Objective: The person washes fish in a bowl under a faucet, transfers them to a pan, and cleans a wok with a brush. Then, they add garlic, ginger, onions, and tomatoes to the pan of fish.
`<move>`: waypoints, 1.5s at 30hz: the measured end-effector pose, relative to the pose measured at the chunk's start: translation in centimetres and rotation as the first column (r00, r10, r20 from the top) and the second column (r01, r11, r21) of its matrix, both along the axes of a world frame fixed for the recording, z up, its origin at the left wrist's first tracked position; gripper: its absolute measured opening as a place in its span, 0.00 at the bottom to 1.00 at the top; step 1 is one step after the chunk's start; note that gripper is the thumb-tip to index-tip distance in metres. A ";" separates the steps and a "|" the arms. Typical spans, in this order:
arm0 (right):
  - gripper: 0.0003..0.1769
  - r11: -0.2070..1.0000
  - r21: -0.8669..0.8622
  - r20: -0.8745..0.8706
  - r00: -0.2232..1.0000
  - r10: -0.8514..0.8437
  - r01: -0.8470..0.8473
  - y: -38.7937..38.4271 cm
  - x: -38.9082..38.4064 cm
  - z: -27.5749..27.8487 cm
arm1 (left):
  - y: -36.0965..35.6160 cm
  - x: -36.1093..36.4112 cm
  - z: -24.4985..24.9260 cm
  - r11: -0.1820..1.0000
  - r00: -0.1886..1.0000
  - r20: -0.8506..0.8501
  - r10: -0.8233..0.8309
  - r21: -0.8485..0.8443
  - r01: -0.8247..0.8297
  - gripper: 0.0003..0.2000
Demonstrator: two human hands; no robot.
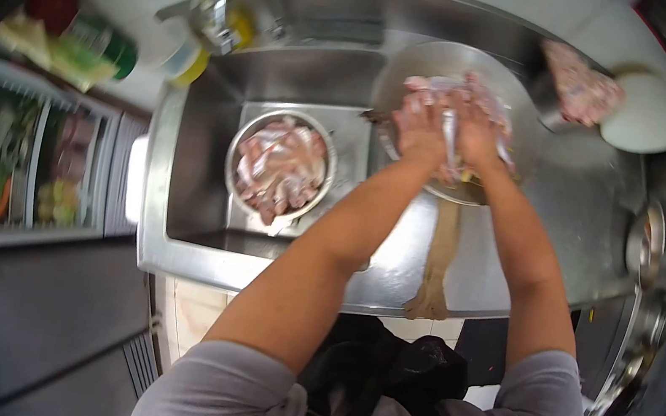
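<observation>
My left hand (423, 133) and right hand (476, 134) are side by side, palms down on the raw meat (474, 86) in the wide metal bowl (448, 52). Both are open rather than closed into a fist, with fingers pointing away from me; I cannot tell whether any fingertips pinch a piece. The meat lies right under my palms and shows beyond my fingers and to either side.

The bowl sits on the steel counter (553, 218), just right of the sink basin (210, 123). Left of my grip and nearer to me, a smaller bowl (232, 153) stands in the basin, heaped with more pieces (282, 158). A brown cloth (436, 265) lies between my forearms, running from near the wide bowl to the counter's front edge. Farther left and beyond my hands is the tap (221, 22). To their right, a pale pink lump (576, 85) rests beside a rounded white thing (644, 114).
</observation>
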State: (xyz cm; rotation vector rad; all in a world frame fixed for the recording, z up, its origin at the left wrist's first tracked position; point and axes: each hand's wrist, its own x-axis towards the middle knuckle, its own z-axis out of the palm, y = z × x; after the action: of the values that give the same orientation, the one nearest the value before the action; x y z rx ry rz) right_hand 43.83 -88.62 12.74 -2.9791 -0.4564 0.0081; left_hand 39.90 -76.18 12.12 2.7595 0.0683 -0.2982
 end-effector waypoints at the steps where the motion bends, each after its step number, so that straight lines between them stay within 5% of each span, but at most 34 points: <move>1: 0.30 0.998 -0.041 0.030 0.998 -0.048 0.049 0.3 0.1 -0.2 | 0.0 0.3 -0.9 1.000 0.999 0.042 0.013 -0.013 -0.013 0.55; 4: 0.33 0.993 0.077 0.047 0.995 0.085 -0.089 -1.1 1.5 -0.5 | 2.3 -1.7 3.1 0.983 0.997 0.053 0.058 -0.176 -0.048 0.49; 6: 0.35 0.975 0.139 0.067 0.984 0.166 -0.174 -1.1 1.7 -0.7 | 6.6 -3.7 5.7 0.919 0.912 0.408 -0.047 -0.339 0.199 0.39; 8: 0.38 0.893 0.435 0.095 0.992 0.083 -0.117 0.6 -1.5 4.2 | 14.2 -6.5 7.8 0.724 0.902 0.420 0.100 -0.652 0.224 0.28; 10: 0.37 0.872 0.474 0.105 0.991 0.079 -0.120 3.5 -5.6 8.8 | 22.3 -7.5 3.9 0.705 0.815 0.445 0.372 -0.707 0.064 0.14; 12: 0.32 0.862 0.480 0.153 0.983 0.101 -0.163 5.7 -9.2 11.1 | 29.9 -8.0 -2.8 0.897 0.819 0.426 0.384 -0.382 -0.221 0.12; 13: 0.30 0.798 0.595 0.010 0.994 0.109 -0.093 7.0 -11.2 11.7 | 32.9 -8.6 -7.1 0.963 0.892 0.381 0.243 -0.202 -0.176 0.12; 14: 0.28 0.722 0.692 -0.127 0.983 0.135 -0.010 8.2 -12.9 12.0 | 34.0 -9.6 -9.2 0.976 0.975 0.128 0.184 -0.143 -0.165 0.16; 15: 0.27 0.769 0.632 -0.121 0.967 0.222 -0.097 9.0 -14.2 11.9 | 34.7 -10.5 -12.4 0.976 0.976 0.126 0.179 -0.151 -0.160 0.16; 17: 0.24 0.789 0.582 -0.149 0.929 0.340 -0.195 11.2 -16.7 11.0 | 35.6 -11.3 -18.2 0.946 0.999 -0.022 -0.039 0.320 0.044 0.23; 21: 0.22 0.784 0.619 -0.383 0.852 0.356 -0.049 15.3 -19.8 6.4 | 37.9 -9.3 -25.9 0.907 0.982 -0.190 -0.001 0.414 0.081 0.36; 24: 0.21 0.798 0.603 -0.432 0.834 0.345 -0.018 17.2 -20.9 5.0 | 39.6 -9.8 -29.0 0.918 0.996 0.068 -0.051 0.397 0.020 0.34; 28: 0.21 0.795 0.607 -0.482 0.793 0.372 -0.004 19.0 -22.1 4.2 | 39.5 -9.9 -25.9 0.933 0.995 -0.100 0.013 0.358 0.024 0.30; 33: 0.21 0.797 0.600 -0.561 0.746 0.359 0.068 19.9 -23.0 4.1 | 39.8 -10.0 -24.7 0.938 0.992 -0.078 0.095 0.342 -0.063 0.26; 36: 0.20 0.792 0.609 -0.519 0.776 0.359 0.041 19.4 -22.7 2.7 | 41.2 -9.5 -24.3 0.982 0.982 -0.141 0.125 0.162 -0.101 0.27; 38: 0.19 0.754 0.625 -0.617 0.721 0.316 0.204 19.3 -22.2 1.4 | 43.1 -9.1 -25.1 0.989 0.983 -0.117 0.143 0.060 -0.137 0.29; 41: 0.19 0.726 0.649 -0.629 0.697 0.345 0.227 21.2 -19.8 -0.3 | 44.9 -8.4 -23.6 0.966 0.959 -0.186 0.212 -0.105 -0.234 0.31; 42: 0.18 0.721 0.662 -0.608 0.707 0.360 0.203 22.2 -18.8 -0.7 | 46.0 -8.1 -24.8 0.851 0.970 -0.148 0.194 -0.466 -0.241 0.30; 43: 0.18 0.719 0.667 -0.601 0.712 0.363 0.195 23.1 -17.8 -1.1 | 46.9 -7.7 -25.4 0.617 0.977 -0.100 0.187 -0.762 -0.196 0.29; 45: 0.22 0.685 0.673 -0.657 0.652 0.379 0.279 25.1 -16.3 -1.6 | 45.6 -7.5 -21.4 0.290 0.957 -0.189 0.219 -0.924 -0.249 0.24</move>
State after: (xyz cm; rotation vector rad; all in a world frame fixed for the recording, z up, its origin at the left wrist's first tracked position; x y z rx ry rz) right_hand 27.57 -63.47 11.14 -1.8727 -0.3092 0.8556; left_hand 32.42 -30.60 -9.31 1.4894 0.2282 -0.1876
